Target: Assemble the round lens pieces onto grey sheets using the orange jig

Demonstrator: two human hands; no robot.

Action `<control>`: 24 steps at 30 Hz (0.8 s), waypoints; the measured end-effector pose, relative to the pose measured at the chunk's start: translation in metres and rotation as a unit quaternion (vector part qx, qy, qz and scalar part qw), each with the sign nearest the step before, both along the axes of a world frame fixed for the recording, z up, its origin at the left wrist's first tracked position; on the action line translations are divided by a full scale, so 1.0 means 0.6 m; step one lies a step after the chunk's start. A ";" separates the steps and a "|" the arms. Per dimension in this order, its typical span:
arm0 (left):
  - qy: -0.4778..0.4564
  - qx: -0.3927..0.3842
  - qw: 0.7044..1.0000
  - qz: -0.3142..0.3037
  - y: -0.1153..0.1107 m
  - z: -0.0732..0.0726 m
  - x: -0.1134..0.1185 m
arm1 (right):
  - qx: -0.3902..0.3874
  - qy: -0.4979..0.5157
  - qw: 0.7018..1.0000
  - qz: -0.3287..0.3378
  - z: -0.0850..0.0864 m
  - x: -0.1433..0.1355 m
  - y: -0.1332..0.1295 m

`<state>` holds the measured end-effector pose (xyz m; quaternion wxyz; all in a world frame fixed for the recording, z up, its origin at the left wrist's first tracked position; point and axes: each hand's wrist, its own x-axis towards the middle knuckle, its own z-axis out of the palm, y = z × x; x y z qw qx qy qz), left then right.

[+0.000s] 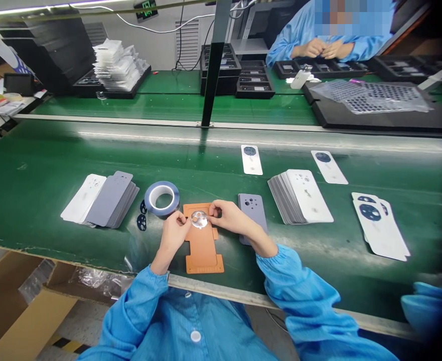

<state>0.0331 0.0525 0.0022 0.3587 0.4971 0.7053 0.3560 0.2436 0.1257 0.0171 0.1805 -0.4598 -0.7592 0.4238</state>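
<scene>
A shiny round disc with holes (199, 219) lies over the upper part of an orange phone-shaped fixture (201, 250). My left hand (173, 234) pinches at the disc's left edge, fingertips closed. On the opposite edge, my right hand (230, 218) is closed in a pinch too. A roll of blue-rimmed tape (173, 203) rests just behind my left hand, with dark round camera-cover stickers (141, 222) beside it. Partly under my right forearm is a grey phone back panel (251, 204).
Stacked white and grey panels (110, 200) lie left; another stack (307, 195) is at right. White panels with dark round stickers (381, 225) lie far right, two more behind. A black post (212, 75) rises at the belt edge. Across the belt sits a co-worker (329, 45).
</scene>
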 end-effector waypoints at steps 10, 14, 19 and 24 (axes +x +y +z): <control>0.005 -0.012 1.000 -0.002 0.003 -0.002 -0.002 | -0.012 -0.011 1.000 0.009 0.013 0.006 -0.004; 0.004 -0.014 1.000 -0.012 0.003 0.002 -0.001 | 0.067 -0.032 0.996 -0.045 0.015 0.067 0.010; -0.004 -0.008 1.000 -0.022 0.003 0.002 -0.001 | 0.145 -0.237 0.957 -0.081 0.013 0.167 0.053; -0.026 0.008 1.000 -0.013 -0.001 -0.005 -0.006 | 0.081 -0.294 0.951 -0.045 0.006 0.197 0.071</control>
